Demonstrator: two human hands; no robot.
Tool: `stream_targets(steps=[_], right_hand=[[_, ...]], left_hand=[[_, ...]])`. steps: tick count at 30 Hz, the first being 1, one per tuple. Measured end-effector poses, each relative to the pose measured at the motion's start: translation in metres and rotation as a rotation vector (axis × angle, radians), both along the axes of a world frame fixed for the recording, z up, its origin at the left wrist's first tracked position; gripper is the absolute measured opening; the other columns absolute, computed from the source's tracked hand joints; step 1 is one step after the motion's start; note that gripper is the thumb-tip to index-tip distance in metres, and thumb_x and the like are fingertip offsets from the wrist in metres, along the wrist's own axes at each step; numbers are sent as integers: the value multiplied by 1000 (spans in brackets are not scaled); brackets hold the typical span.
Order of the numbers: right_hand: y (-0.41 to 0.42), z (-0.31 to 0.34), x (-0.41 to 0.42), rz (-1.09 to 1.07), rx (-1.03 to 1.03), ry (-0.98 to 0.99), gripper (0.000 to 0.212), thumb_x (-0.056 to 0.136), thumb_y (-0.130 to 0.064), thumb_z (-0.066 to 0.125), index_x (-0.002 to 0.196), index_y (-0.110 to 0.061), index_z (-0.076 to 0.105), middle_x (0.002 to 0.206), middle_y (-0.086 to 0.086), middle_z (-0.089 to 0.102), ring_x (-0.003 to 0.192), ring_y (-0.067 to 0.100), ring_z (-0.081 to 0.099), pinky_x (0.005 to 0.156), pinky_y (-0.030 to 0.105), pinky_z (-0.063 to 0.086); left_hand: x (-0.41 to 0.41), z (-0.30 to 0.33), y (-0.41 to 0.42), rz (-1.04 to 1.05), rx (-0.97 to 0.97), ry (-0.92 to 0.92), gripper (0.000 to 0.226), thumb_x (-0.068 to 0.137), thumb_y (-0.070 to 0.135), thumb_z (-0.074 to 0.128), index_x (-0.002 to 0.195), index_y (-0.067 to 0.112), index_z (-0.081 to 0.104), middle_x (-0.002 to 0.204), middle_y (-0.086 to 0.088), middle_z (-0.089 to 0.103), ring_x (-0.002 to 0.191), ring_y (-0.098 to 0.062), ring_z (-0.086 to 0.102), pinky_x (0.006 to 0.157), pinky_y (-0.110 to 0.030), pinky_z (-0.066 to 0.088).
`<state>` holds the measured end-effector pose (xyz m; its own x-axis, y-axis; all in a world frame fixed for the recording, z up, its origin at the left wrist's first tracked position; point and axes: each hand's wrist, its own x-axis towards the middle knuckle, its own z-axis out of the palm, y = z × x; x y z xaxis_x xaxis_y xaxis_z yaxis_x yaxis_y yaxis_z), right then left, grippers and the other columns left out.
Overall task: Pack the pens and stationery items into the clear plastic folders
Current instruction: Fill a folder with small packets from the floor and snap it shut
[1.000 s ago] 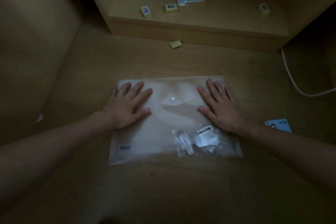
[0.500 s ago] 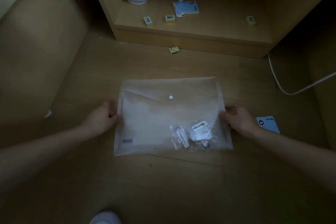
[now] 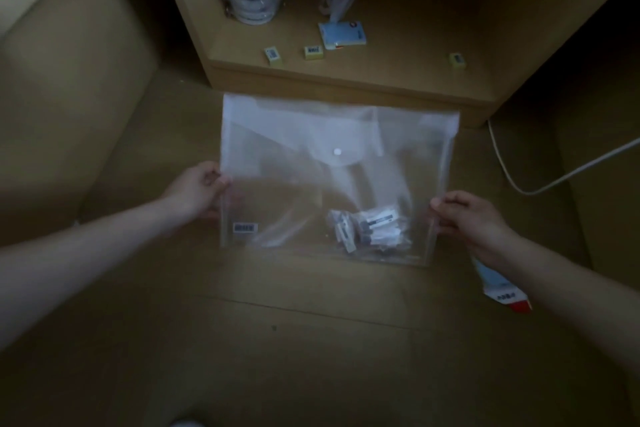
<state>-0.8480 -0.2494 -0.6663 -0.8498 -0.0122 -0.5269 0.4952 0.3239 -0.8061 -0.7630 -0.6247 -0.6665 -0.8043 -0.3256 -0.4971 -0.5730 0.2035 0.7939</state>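
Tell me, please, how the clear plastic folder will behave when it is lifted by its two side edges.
The clear plastic folder will probably sag in the middle, as it is a thin sheet held only at its sides by the left hand and right hand. The small packets inside may slide to its low corner.

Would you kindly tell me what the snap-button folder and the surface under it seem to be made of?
The translucent snap-button folder looks like thin, frosted, flexible plastic: the packets inside show through it, and it catches a soft sheen. The tan surface below seems to be matte wood or laminate, with a faint seam; the dim light leaves that open.
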Motion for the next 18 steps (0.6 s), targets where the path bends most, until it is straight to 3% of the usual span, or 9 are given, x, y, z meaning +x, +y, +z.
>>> stream_targets(steps=[2,7,11,15,18], right_hand=[[-1,11,-11,-32,-1,40,15,88,-1,61,75,-8,59,63,4,63,46,3,59,42,13,47],[-12,68,-34,-78,-55,126,11,83,-2,67,75,-8,62,52,-6,65,48,0,59,50,13,50],[-28,143,-27,-129,-28,202,8,83,-6,68,78,-10,64,69,2,68,62,6,64,55,15,52],[-36,247,-4,-142,72,293,5,85,-11,67,84,-15,65,83,4,68,79,14,64,73,28,52],[-35,334,2,-148,108,338,7,85,-16,68,83,-21,64,86,4,68,80,17,63,76,32,51]], left_hand=[[-11,17,-4,-39,-28,37,19,99,12,42,81,16,43,58,8,69,48,-4,64,47,-25,53],[-29,88,-7,-2,-115,164,17,99,13,44,83,17,50,78,-6,66,60,-13,67,68,-38,52],[-26,160,-7,47,-151,245,21,99,11,44,81,18,51,74,-1,67,53,-4,66,61,-27,52],[-13,256,-2,32,-187,271,18,99,13,47,84,19,54,70,4,72,61,-14,70,61,-24,54],[0,335,3,51,-128,263,13,97,20,52,84,20,56,76,-3,72,68,-25,71,67,-30,56]])
